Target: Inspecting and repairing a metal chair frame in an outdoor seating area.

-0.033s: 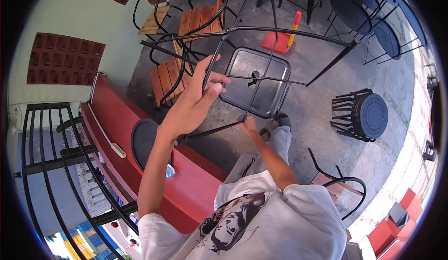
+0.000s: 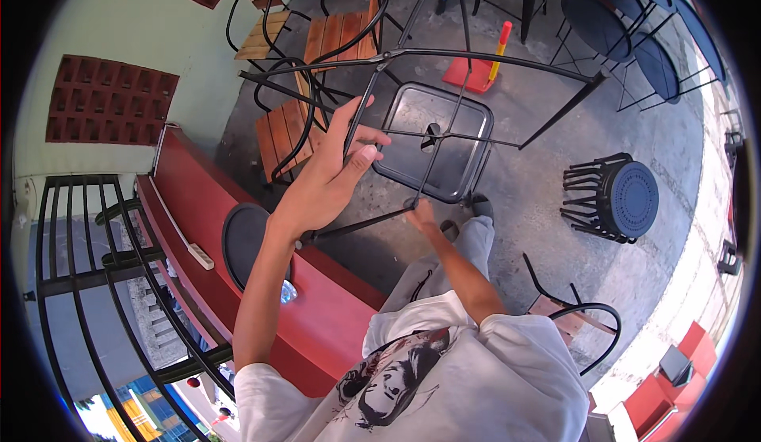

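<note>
1. Stool [image 2: 432, 141] of black metal, turned upside down and held up off the floor: its square seat pan faces the ground, its thin tubular legs splay upward and outward toward the far side, with a crossbar between them.
2. Left hand [image 2: 329, 176] wraps a leg tube, thumb over the top, fingers closed round it; the grip is snug on the tube.
3. Right hand [image 2: 420, 214] sits low at the near corner of the seat, touching the frame; whether its fingers close fully I cannot tell.
4. Risk, as I judge it: the smooth painted tube could twist in the left grip, since the seat's weight hangs off to one side. A slip would drop it onto the grey concrete floor [image 2: 523, 204] or onto the shoe [image 2: 479, 202] just below.
5. Long legs reach far: one tip points near the red dustpan [image 2: 476, 73] with its yellow-orange handle, others toward the wooden slatted chairs [image 2: 317, 69] at far left. A swing could snag them.
6. Stacked black round stools [image 2: 614, 200] stand well apart on the right.
7. Red bench [image 2: 261, 283], glossy and curved, runs close at the near left; an elbow could knock it.
</note>
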`<state>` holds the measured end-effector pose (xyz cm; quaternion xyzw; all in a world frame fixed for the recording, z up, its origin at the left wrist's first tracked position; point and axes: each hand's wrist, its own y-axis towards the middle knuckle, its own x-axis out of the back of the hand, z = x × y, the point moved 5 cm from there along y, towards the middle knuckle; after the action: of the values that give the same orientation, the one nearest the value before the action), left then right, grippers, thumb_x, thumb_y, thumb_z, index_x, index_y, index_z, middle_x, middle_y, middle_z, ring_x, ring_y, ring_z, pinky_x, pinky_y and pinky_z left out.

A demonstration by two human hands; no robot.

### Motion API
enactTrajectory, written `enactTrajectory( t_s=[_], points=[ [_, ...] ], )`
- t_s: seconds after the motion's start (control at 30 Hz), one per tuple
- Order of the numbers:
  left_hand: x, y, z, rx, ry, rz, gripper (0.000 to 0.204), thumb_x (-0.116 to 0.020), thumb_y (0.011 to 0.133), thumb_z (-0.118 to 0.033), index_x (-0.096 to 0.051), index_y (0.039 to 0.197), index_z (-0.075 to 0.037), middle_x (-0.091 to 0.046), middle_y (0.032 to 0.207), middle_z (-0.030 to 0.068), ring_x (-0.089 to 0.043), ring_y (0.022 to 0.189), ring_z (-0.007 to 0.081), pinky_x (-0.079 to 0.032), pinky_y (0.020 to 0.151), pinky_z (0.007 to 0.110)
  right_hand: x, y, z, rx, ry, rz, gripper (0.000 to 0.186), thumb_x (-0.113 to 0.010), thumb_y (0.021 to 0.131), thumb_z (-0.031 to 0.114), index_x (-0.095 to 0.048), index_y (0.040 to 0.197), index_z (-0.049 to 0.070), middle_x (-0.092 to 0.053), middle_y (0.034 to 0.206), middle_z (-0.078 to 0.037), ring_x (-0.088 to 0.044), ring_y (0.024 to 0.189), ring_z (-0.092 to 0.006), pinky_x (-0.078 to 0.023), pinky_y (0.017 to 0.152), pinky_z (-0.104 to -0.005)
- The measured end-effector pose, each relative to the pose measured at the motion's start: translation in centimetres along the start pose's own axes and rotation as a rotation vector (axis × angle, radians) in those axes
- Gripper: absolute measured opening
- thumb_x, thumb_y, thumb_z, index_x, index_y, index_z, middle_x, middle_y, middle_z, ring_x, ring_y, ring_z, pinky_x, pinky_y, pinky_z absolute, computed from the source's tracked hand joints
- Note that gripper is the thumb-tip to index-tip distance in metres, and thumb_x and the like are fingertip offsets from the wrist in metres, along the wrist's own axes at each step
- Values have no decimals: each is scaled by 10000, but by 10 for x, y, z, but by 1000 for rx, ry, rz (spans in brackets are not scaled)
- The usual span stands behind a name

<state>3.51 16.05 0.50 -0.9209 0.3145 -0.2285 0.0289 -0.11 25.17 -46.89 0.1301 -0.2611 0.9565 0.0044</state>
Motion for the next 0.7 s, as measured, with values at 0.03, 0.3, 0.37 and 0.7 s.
enactTrajectory(
  t_s=[0.03,0.3,0.37,0.7],
  points=[
    [-1,0,1,-7,3,14,601,-469,1077,-293,-191,1555,-58,-599,1220,149,-617,1084,218,-443,996,355,-1,8,-12,34,-137,-16,299,-763,716,228,-716,958,58,-728,998,-201,-715,865,-366,-554,800,-431],
    [4,-7,12,-61,62,33,576,-450,1082,-259,-186,1554,-59,-593,1209,141,-606,1064,199,-445,993,349,64,-34,-36,-279,88,260,288,-652,826,151,-621,1090,39,-689,878,-135,-706,766,-234,-581,626,-350],
    [-1,-6,12,-75,9,58,557,-441,1082,-211,-182,1553,-65,-586,1210,134,-595,1069,193,-437,987,342,104,-65,25,-255,143,365,328,-614,876,128,-563,1190,48,-635,860,-76,-657,715,-166,-556,594,-308],
    [-23,-1,13,-157,-308,75,634,-382,918,76,-239,1521,-60,-592,1223,158,-628,1024,214,-448,966,352,281,-183,425,837,-506,-621,591,-601,800,-60,-470,1373,1,-509,1335,-161,-657,1025,-317,-558,752,-401]
  ],
)
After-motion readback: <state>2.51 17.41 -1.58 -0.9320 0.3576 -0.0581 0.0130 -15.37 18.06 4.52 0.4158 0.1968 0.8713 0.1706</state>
